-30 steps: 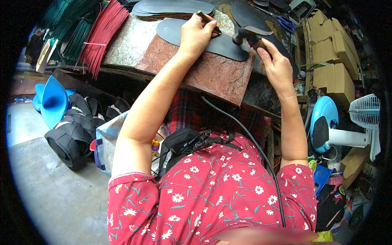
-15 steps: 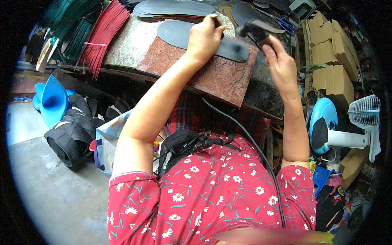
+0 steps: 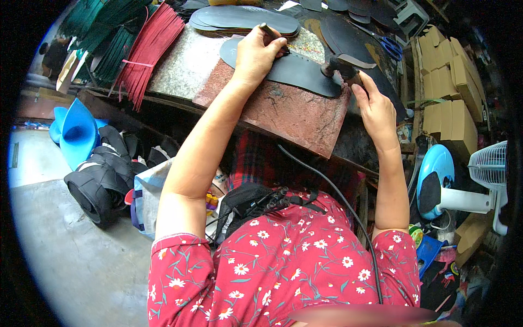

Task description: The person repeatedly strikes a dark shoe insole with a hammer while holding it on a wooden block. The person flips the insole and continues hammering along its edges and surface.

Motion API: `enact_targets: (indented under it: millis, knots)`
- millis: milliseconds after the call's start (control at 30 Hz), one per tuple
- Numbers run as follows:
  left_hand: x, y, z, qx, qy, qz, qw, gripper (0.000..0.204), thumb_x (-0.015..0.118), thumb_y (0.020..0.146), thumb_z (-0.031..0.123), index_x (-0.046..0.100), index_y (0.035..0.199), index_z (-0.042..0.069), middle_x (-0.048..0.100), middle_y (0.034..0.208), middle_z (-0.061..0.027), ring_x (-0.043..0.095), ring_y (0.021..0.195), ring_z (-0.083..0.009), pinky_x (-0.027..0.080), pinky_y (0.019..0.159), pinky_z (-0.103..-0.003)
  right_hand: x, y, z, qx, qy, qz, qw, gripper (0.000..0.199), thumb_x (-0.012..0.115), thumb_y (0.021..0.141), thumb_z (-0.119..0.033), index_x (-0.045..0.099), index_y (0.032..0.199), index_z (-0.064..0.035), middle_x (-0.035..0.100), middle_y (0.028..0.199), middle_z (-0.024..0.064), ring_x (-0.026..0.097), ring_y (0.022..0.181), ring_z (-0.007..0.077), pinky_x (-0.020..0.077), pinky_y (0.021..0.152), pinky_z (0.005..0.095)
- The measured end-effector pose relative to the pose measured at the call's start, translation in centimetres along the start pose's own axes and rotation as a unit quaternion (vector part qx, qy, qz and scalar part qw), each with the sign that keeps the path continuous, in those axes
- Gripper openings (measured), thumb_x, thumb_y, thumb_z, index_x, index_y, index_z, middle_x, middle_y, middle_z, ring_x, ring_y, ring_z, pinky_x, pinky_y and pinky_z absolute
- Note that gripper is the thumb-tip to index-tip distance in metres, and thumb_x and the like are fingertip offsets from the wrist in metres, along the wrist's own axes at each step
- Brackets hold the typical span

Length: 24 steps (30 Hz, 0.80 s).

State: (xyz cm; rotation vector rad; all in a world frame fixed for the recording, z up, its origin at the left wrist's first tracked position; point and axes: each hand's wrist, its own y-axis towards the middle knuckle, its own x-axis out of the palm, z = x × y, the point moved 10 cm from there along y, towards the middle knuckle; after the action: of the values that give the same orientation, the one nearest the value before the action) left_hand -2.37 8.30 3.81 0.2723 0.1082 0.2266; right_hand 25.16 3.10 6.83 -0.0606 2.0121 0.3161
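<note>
- Right of centre, the right hand (image 3: 376, 111) curls round the handle of a hammer (image 3: 330, 68), blurred half a second ago, now sharp.
- Upper middle, the dark sole (image 3: 298, 75) lies on a reddish slab (image 3: 294, 117).
- At its upper edge, the left hand (image 3: 255, 59) pinches a short dark rod (image 3: 266, 29); this hand has shifted leftward along the sole, which suggests repositioning between blows.
- Beyond, at the top, sits a stack of soles (image 3: 245, 19).

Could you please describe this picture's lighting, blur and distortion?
All in the head view: fisheye rim fading to black; pale sheen on the floor; deep shadow under the reddish slab; left hand, right hand and hammer fairly sharp; blurred patch at the lower edge.
</note>
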Motion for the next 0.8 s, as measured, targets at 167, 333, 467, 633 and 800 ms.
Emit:
enact_targets:
  millis: [167,333,467,633,800]
  knots:
    - [0.4,-0.2,1.3,0.072,0.138,0.005,0.988,0.019,0.073,0.084,0.011,0.062,0.095,0.0,0.071,0.081,-0.0094,0.068,0.074,-0.0142,0.055,0.069,-0.029,0.0,-0.1,0.1,-0.002,0.005,-0.004,1.0,0.043,0.049,0.098,-0.044,0.055,0.131,-0.0168,0.068,0.097,0.0212,0.065,0.095,0.0404,0.0503,0.077,0.0437]
    - [0.8,-0.5,1.8,0.07,0.118,0.008,0.99,0.016,0.07,0.087,0.011,0.063,0.097,0.001,0.071,0.085,-0.0081,0.068,0.078,-0.0125,0.055,0.072,-0.027,-0.3,0.1,-0.5,-0.022,-0.006,0.024,0.999,0.037,0.049,0.097,-0.044,0.056,0.127,-0.0235,0.069,0.089,0.0183,0.066,0.086,0.0411,0.0517,0.071,0.0489]
    - [2.8,-1.1,1.9,0.058,0.098,-0.055,0.992,0.014,0.067,0.091,0.009,0.062,0.1,0.0,0.07,0.091,-0.0075,0.068,0.081,-0.0122,0.056,0.072,-0.025,-0.6,0.1,-0.6,-0.036,-0.003,0.032,0.999,0.036,0.049,0.097,-0.044,0.056,0.126,-0.0243,0.069,0.089,0.0187,0.066,0.086,0.0412,0.0516,0.071,0.0493]
    - [3.0,-1.0,1.4,0.005,0.003,-0.041,0.999,0.017,0.068,0.09,0.01,0.061,0.101,-0.001,0.07,0.09,-0.0087,0.068,0.079,-0.0132,0.057,0.071,-0.026,-0.3,0.0,-0.2,-0.053,-0.006,0.035,0.998,0.036,0.049,0.097,-0.045,0.055,0.127,-0.0245,0.069,0.089,0.0191,0.066,0.088,0.0409,0.0515,0.073,0.0491]
    - [4.6,-1.3,0.8,-0.011,0.036,-0.073,0.997,0.018,0.069,0.089,0.01,0.061,0.1,-0.002,0.071,0.087,-0.0091,0.068,0.077,-0.0135,0.057,0.069,-0.026,-0.2,0.7,0.3,0.014,0.077,-0.002,0.997,0.038,0.052,0.096,-0.045,0.061,0.125,-0.0225,0.069,0.088,0.0185,0.067,0.088,0.0382,0.0516,0.073,0.0448]
